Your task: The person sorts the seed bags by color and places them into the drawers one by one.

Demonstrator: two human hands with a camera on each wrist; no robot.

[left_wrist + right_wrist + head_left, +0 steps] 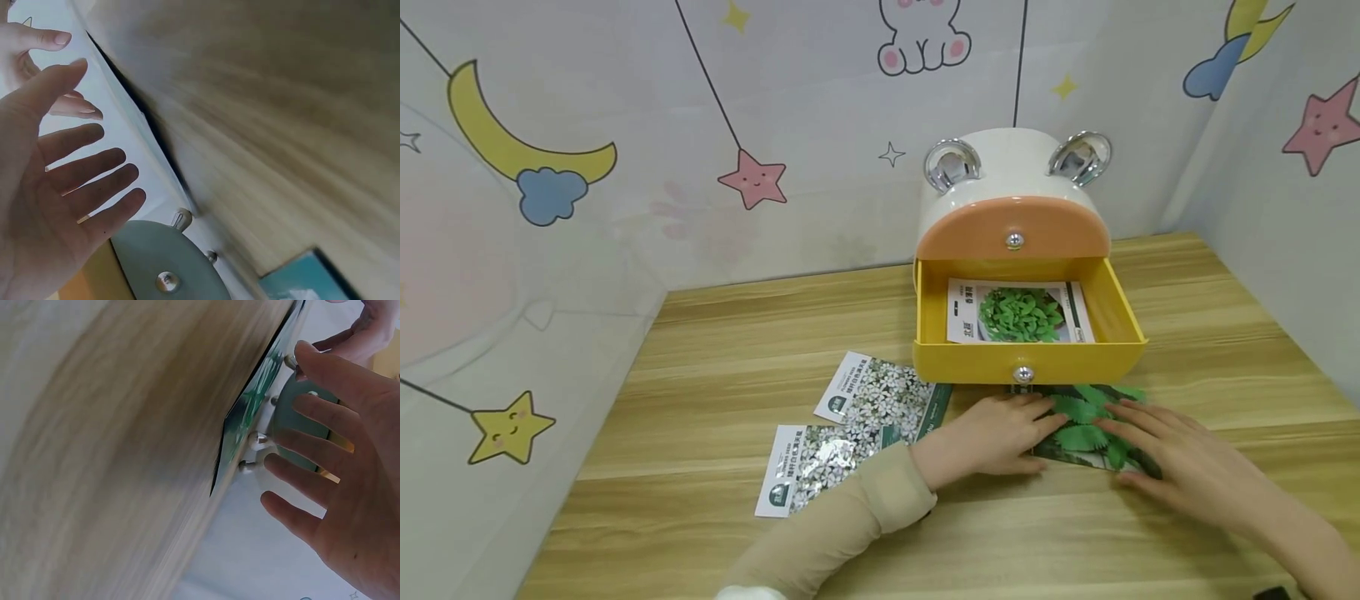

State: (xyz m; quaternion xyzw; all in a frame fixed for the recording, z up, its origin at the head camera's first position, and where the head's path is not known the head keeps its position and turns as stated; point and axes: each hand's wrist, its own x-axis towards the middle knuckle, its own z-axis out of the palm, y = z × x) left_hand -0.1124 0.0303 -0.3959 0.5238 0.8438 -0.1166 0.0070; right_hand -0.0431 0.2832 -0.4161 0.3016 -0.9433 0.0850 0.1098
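A seed packet with a picture of green leaves (1078, 429) lies on the table in front of the drawer box. My left hand (992, 433) is at the packet's left end, its fingers extended over that side. At the right end, my right hand (1195, 462) reaches over the packet with fingers spread. Both wrist views show straight fingers on the left hand (56, 181) and the right hand (350, 469). Behind them the yellow drawer (1030, 364) stands pulled out. Inside it lies another leafy-green packet (1018, 312).
The white animal-shaped drawer box (1015, 167) has silver ears and an orange upper drawer front (970, 237). Two white-flower seed packets (880, 396) lie overlapping left of it, partly behind my left arm. A printed white curtain (820, 100) hangs behind the wooden table (700, 400).
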